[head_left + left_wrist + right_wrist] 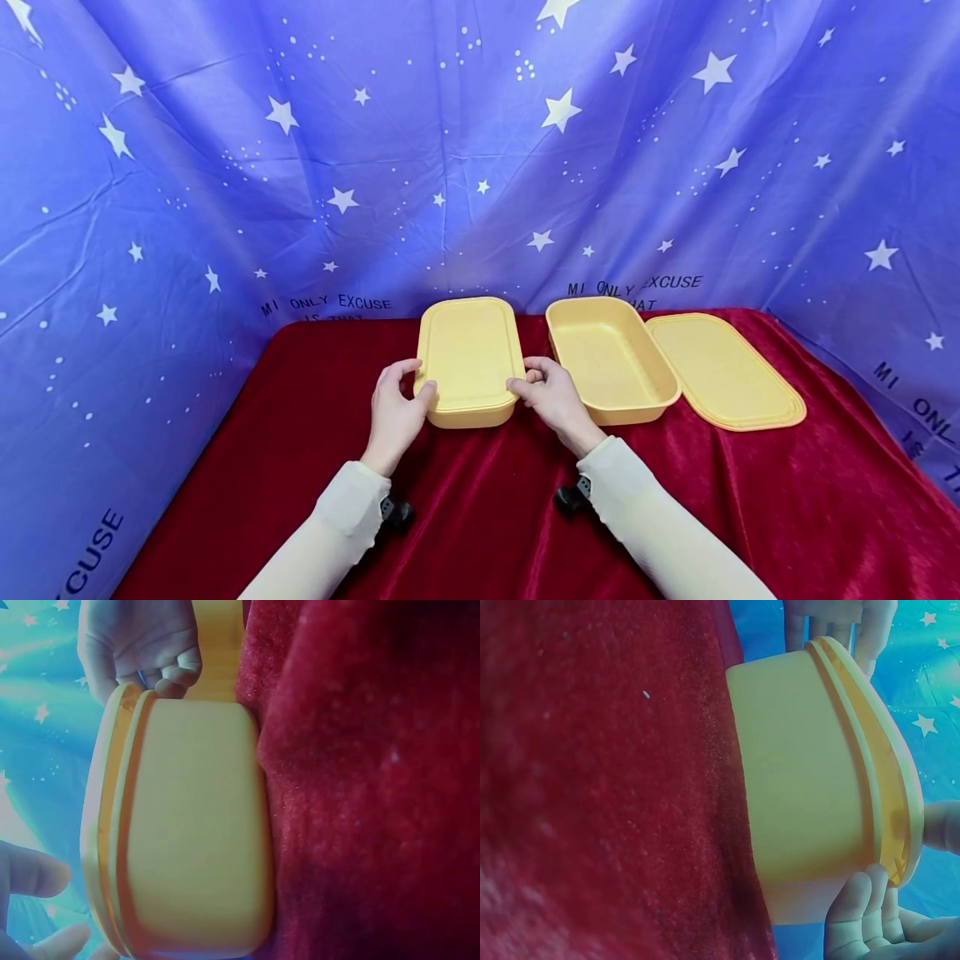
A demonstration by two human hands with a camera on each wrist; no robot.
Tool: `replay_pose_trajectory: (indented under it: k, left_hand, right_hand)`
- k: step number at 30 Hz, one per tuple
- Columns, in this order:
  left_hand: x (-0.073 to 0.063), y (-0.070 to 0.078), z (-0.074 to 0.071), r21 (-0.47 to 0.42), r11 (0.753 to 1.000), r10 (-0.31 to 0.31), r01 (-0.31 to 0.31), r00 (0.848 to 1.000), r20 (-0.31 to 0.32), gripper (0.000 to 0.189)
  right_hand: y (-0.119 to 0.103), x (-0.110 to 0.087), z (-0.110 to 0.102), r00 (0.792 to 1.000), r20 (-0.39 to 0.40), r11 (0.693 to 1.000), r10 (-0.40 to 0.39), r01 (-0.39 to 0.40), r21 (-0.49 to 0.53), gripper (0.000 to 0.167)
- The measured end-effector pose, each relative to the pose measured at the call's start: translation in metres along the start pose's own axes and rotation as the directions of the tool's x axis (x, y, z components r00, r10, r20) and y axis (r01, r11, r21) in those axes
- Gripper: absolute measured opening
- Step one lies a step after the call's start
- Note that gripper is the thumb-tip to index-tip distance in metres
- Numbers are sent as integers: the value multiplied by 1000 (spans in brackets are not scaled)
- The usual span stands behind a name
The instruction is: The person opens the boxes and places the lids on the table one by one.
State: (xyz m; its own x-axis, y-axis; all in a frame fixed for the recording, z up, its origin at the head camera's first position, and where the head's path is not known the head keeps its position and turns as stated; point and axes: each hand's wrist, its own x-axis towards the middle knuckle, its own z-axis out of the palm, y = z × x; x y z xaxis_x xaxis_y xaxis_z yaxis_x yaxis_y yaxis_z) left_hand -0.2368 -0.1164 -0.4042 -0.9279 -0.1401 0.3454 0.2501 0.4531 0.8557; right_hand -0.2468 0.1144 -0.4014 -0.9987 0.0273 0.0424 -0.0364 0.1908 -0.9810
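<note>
A yellow rectangular plastic food box (472,418) stands on the red cloth, with a yellow lid (468,342) over it. In the right wrist view a gap shows between lid and box rim, wider near my right hand. That right hand (551,396) pinches the lid's edge, thumb (939,825) on top and fingers (847,900) curled beneath the rim. My left hand (397,412) is at the opposite edge. Its thumb (45,874) stands slightly apart from the lid in the left wrist view, and its fingertips (71,937) are close to the edge.
To the right stands a second yellow box (611,354) without a lid. Another flat yellow lid (731,375) lies beside it on the red velvet cloth (300,467). A blue curtain with stars (405,125) hangs behind and at both sides.
</note>
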Motion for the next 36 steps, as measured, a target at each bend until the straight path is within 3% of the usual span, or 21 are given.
replay_pose_trajectory:
  k: [7, 17, 29, 36]
  left_hand:
    - [-2, 4, 0, 60, 990, 130, -131, 991, 21, 32]
    - [-8, 10, 3, 105, 952, 284, -288, 958, 48, 33]
    - [-12, 12, 6, 132, 922, 353, -365, 930, 108, 24]
    - [-15, 15, 6, 117, 895, 406, -431, 894, 188, 24]
  right_hand:
    - [0, 0, 1, 1000, 0, 1000, 5, -5, 5, 46]
    - [-2, -1, 1, 1000, -1, 1000, 5, -5, 8, 45]
    - [0, 0, 1, 1000, 3, 1000, 7, -7, 11, 45]
    - [1, 0, 1, 1000, 7, 1000, 6, -6, 3, 45]
